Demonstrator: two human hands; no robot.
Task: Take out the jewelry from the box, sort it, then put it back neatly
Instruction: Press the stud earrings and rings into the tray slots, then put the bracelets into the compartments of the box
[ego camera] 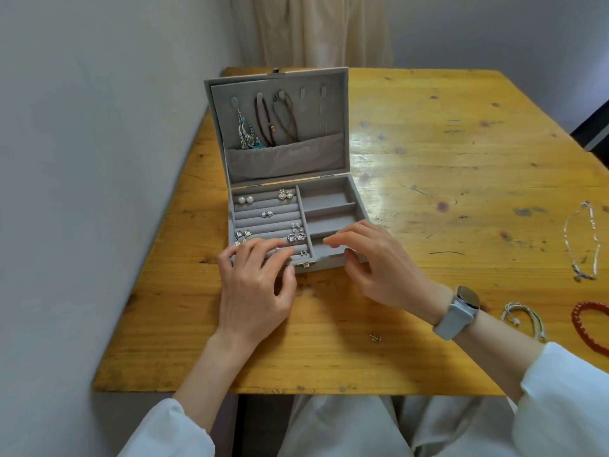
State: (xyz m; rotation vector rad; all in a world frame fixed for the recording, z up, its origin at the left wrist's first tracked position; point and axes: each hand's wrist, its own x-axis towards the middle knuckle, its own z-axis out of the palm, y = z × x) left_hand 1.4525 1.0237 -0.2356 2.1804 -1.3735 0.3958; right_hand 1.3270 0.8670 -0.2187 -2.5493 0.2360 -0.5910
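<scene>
A grey velvet-lined jewelry box (357, 206) with its lid raised upright is set on the yellow wooden table (445, 159), just beyond both hands. The left hand (255, 285) is laid over the near-left corner of the box, its fingers (263, 250) loosely spread and gently bent across the nearest padded ring roll; whether anything is pinched beneath them cannot be told. Just beyond those fingertips, pairs of earrings are seated in the rolls: gold heart-shaped drops (242, 237) to the left, sparkling silver drops (296, 233) to the right, small silver studs (266, 214) further on, and round white pearl studs (245, 200) and pale flower-shaped studs (285, 194) at the far row. The right hand (379, 268) is held over the near-right compartment, fingers (342, 240) curved and slightly apart, thumb below near the front wall; nothing is seen held by them. A pale grey smartwatch (459, 311) is worn on that wrist. Necklaces (263, 123) are hung from hooks inside the lid, far beyond the fingers. Near the right wrist, on the table, a small pair of metal studs (375, 338) is seen. Well to the right of the right hand lie a silver chain (581, 240), a cream corded bracelet (524, 316) and a red beaded bracelet (590, 319).
</scene>
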